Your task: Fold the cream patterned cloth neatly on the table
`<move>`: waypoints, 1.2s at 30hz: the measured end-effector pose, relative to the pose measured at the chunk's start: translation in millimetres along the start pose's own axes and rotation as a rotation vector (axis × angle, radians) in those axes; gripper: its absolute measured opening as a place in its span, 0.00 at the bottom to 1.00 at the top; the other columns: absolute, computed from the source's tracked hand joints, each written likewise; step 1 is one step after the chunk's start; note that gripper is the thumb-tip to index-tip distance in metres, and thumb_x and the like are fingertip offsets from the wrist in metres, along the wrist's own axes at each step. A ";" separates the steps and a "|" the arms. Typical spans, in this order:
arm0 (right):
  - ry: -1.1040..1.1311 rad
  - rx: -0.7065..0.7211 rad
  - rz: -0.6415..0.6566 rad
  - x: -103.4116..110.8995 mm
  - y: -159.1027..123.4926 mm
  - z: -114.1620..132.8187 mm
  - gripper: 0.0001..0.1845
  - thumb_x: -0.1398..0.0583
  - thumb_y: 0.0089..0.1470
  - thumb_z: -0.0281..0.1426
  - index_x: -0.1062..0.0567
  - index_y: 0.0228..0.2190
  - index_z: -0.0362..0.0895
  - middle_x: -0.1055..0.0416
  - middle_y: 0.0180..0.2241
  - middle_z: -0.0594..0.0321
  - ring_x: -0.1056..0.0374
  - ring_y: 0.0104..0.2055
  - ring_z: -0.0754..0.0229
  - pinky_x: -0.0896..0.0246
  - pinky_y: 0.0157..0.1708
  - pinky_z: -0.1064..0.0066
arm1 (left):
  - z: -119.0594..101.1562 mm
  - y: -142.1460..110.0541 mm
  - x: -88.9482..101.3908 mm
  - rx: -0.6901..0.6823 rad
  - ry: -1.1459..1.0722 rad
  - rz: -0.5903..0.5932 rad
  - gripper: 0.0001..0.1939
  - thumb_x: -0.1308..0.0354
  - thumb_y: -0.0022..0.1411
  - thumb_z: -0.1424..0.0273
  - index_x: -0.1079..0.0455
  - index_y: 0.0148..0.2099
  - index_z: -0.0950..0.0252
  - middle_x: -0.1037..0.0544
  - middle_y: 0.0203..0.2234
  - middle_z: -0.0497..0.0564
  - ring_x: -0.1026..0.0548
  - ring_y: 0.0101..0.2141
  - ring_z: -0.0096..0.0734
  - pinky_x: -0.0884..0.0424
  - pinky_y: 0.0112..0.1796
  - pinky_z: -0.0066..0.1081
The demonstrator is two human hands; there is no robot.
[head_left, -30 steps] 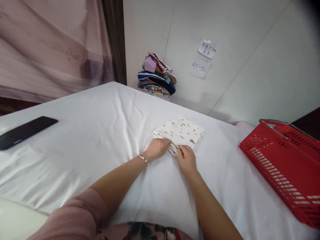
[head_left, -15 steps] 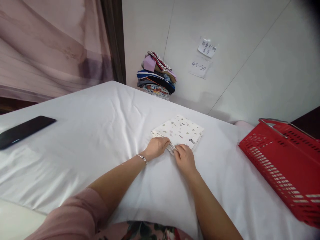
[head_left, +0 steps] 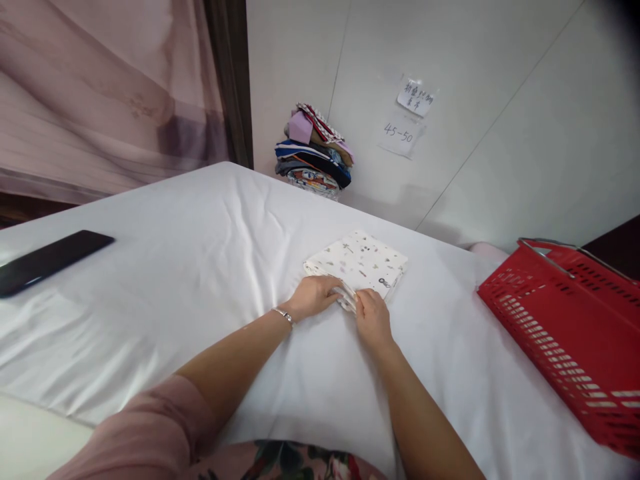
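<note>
A folded white cloth with small printed figures (head_left: 361, 261) lies on the white sheet (head_left: 200, 267) near the middle of the bed. My left hand (head_left: 313, 295), a bracelet at its wrist, has its fingers curled on the cloth's near edge. My right hand (head_left: 373, 319) pinches the same near edge right beside it. The two hands almost touch.
A red plastic basket (head_left: 565, 333) stands at the right. A black phone (head_left: 47, 260) lies at the far left on the sheet. A stack of folded colourful clothes (head_left: 314, 150) sits against the wall at the back, under paper notes (head_left: 407, 117).
Both hands stay on the cloth's near edge with only slight finger shifts. The cloth has not moved.
</note>
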State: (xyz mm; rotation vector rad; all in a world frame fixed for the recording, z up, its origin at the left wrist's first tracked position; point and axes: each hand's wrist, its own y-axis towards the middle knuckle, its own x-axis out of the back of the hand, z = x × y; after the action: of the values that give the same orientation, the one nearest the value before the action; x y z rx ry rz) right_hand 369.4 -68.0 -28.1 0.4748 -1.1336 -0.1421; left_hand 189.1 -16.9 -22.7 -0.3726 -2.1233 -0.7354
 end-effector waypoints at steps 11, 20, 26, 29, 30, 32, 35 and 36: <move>-0.090 0.063 0.070 2.8 -1.3 3.2 0.11 0.47 0.56 0.34 0.28 0.39 0.44 0.32 0.38 0.58 0.39 0.39 0.56 0.46 0.39 0.67 | 4.7 0.8 -3.4 -0.103 0.055 0.002 0.11 0.54 0.63 0.71 0.29 0.37 0.61 0.23 0.31 0.46 0.27 0.33 0.28 0.37 0.31 0.26; -0.051 0.038 0.030 -2.4 -0.1 -1.3 0.12 0.51 0.58 0.29 0.28 0.34 0.44 0.31 0.35 0.59 0.39 0.38 0.57 0.46 0.39 0.67 | 4.8 1.4 -3.5 -0.008 0.039 -0.099 0.13 0.55 0.65 0.66 0.30 0.39 0.62 0.24 0.30 0.46 0.27 0.31 0.26 0.36 0.31 0.27; -0.044 0.055 0.029 -1.8 -0.9 -1.9 0.12 0.51 0.58 0.29 0.28 0.35 0.44 0.31 0.36 0.59 0.38 0.39 0.58 0.45 0.40 0.67 | 7.3 0.7 -2.5 0.005 0.071 -0.055 0.12 0.50 0.62 0.62 0.30 0.43 0.60 0.25 0.30 0.46 0.28 0.31 0.27 0.37 0.30 0.27; -0.041 0.087 0.040 -1.4 -1.8 -2.8 0.11 0.50 0.58 0.30 0.27 0.36 0.45 0.31 0.36 0.59 0.38 0.39 0.58 0.45 0.40 0.67 | 7.3 0.8 -1.3 0.017 0.071 -0.042 0.14 0.53 0.63 0.60 0.29 0.35 0.61 0.27 0.27 0.46 0.29 0.29 0.26 0.39 0.29 0.27; -0.045 0.096 0.043 -1.1 -2.2 -2.9 0.11 0.49 0.57 0.30 0.27 0.37 0.45 0.32 0.37 0.59 0.38 0.39 0.58 0.45 0.40 0.67 | 7.1 1.0 -0.8 0.016 0.066 -0.054 0.15 0.53 0.64 0.60 0.28 0.35 0.61 0.27 0.26 0.47 0.30 0.29 0.27 0.39 0.29 0.28; -0.063 0.106 0.045 -0.5 -3.1 -2.4 0.13 0.48 0.56 0.30 0.28 0.41 0.46 0.32 0.38 0.59 0.38 0.40 0.57 0.45 0.40 0.66 | 6.7 1.5 0.3 0.008 0.072 -0.096 0.17 0.54 0.64 0.60 0.28 0.34 0.62 0.28 0.27 0.48 0.30 0.30 0.28 0.38 0.31 0.29; -0.089 0.117 0.067 0.4 -4.5 -0.4 0.16 0.47 0.55 0.28 0.29 0.46 0.47 0.33 0.39 0.59 0.39 0.40 0.57 0.45 0.41 0.65 | 7.6 2.4 2.1 -0.024 0.118 -0.188 0.15 0.54 0.64 0.63 0.28 0.37 0.62 0.27 0.33 0.52 0.31 0.37 0.33 0.37 0.38 0.34; -0.095 0.122 0.077 0.6 -4.9 0.6 0.16 0.47 0.55 0.28 0.29 0.46 0.48 0.33 0.39 0.59 0.39 0.40 0.57 0.45 0.41 0.65 | 8.4 2.7 2.7 -0.040 0.131 -0.206 0.14 0.54 0.64 0.63 0.28 0.39 0.61 0.27 0.36 0.53 0.32 0.41 0.35 0.38 0.41 0.36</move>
State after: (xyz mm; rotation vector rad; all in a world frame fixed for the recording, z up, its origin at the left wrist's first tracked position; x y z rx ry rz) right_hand 369.7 -72.8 -29.5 0.5360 -1.2572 -0.0285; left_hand 183.6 -9.6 -23.6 -0.1231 -2.0447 -0.8965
